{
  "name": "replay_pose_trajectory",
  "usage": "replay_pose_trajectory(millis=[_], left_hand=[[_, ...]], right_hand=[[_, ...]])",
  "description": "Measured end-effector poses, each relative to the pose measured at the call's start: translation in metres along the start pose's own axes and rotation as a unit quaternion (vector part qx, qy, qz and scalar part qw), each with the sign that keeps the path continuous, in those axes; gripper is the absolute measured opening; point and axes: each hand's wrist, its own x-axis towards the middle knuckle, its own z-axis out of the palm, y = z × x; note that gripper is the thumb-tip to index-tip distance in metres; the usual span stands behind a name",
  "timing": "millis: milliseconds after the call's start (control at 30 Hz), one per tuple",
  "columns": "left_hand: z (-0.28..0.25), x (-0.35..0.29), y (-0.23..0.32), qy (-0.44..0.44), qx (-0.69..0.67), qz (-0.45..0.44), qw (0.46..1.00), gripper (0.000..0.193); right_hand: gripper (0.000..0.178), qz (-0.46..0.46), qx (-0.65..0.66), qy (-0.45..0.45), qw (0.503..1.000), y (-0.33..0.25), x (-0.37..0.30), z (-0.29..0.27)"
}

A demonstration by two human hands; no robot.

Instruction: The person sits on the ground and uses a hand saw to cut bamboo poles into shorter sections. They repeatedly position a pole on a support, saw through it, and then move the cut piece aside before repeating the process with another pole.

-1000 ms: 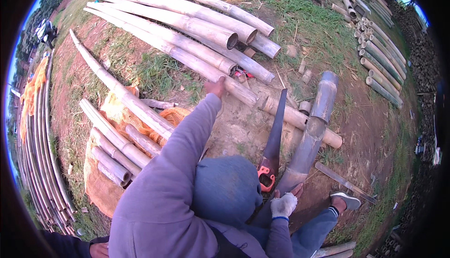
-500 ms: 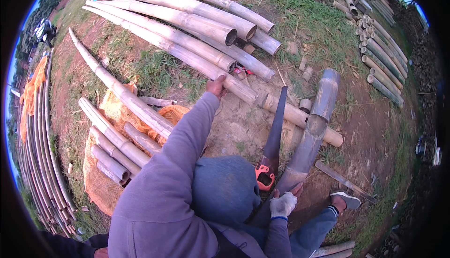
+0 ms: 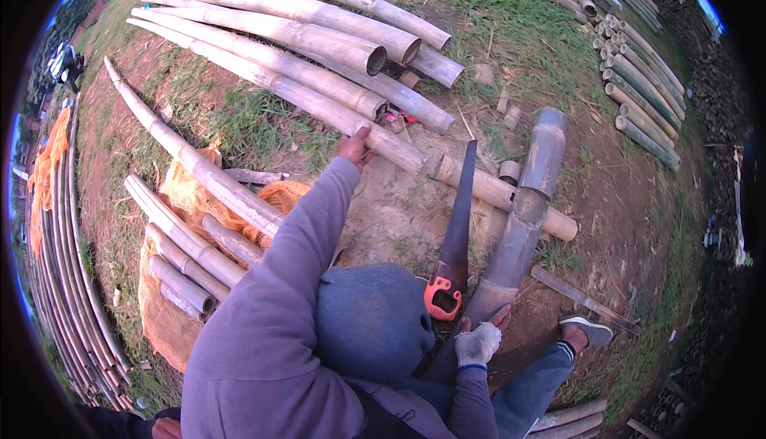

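My left hand (image 3: pixel 355 148), at the end of an outstretched arm, grips a long pale bamboo pole (image 3: pixel 395 150) near its near end. A shorter bamboo piece (image 3: pixel 487 190) lies in line with that pole, a small gap between them. Low on the right, my right hand (image 3: pixel 479 343) wears a whitish glove with bare fingertips. It is closed over a thick grey bamboo tube (image 3: pixel 507 259) that slants across the shorter piece. A handsaw (image 3: pixel 457 231) with an orange handle stands beside the tube, neither hand on it. What supports the saw cannot be made out.
Several long bamboo poles (image 3: pixel 295 32) lie on the grass ahead. Cut pieces (image 3: pixel 187 251) rest on orange netting (image 3: pixel 163 323) at left. More bamboo is stacked at far right (image 3: pixel 642 96). A flat strip (image 3: pixel 582 299) lies near my shoe. Another person's hand (image 3: pixel 166 428) shows at lower left.
The whole view has shifted slightly, so things appear a little farther left and up. Both hands keep their places on the same bamboo.
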Motion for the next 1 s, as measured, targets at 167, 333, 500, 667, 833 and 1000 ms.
replay_pose_trajectory(millis=[167,333,500,667,833,1000], left_hand=[[0.005,-0.010,0.001,-0.007,0.001,0.005,1.000,0.061],[-0.009,0.003,0.003,0.007,-0.014,-0.003,1.000,0.057],[-0.013,0.006,-0.001,-0.036,-0.022,-0.001,0.999,0.055],[-0.008,-0.001,-0.002,-0.021,-0.024,-0.005,0.999,0.054],[-0.003,-0.011,0.007,-0.019,-0.016,-0.007,1.000,0.057],[-0.001,-0.018,0.012,-0.028,-0.031,-0.005,0.999,0.059]], right_hand=[[0.115,-0.003,-0.025,0.006,1.000,0.001,-0.001,0.002],[0.117,-0.007,-0.023,-0.009,1.000,0.000,-0.001,-0.002],[0.121,0.050,-0.018,-0.053,0.997,0.000,0.006,-0.005],[0.120,0.021,-0.010,-0.023,0.999,0.003,0.000,-0.004],[0.119,0.100,-0.033,-0.127,0.986,-0.015,0.007,-0.021],[0.058,0.015,-0.097,-0.027,0.995,-0.011,0.002,-0.015]])
